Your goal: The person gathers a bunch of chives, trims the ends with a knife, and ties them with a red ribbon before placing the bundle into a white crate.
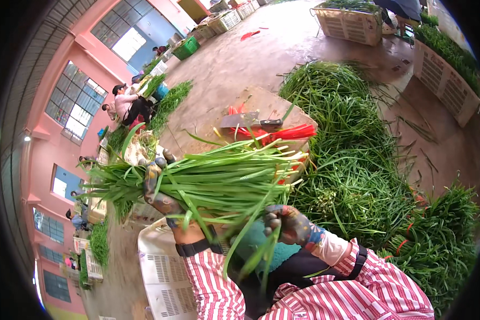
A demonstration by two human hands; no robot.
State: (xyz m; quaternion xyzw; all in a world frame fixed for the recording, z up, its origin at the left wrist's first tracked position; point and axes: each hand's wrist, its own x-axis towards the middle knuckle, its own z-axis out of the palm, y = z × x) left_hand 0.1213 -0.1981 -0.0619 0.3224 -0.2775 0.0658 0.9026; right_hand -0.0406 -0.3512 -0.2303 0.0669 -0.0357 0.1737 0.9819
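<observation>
A thick bunch of green chives [229, 173] lies sideways across the middle, its pale cut ends to the right and leafy tips to the left. My left hand [157, 186], in a stained patterned glove, is wrapped round the bunch near its leafy end. Just below the pale ends, my right hand [290, 226] is closed, pinching a few loose chive leaves [258, 248] that hang down blurred. Beyond the bunch, a cleaver [245, 120] with a black handle rests on a wooden board [266, 101], beside a pile of red ties [288, 133].
A large heap of loose chives [336, 144] covers the floor at right, with tied bunches [432, 245] nearer me. A white crate [168, 272] stands at lower left. Filled crates [349, 25] are at the back right. Other people [128, 104] sit working along the left wall.
</observation>
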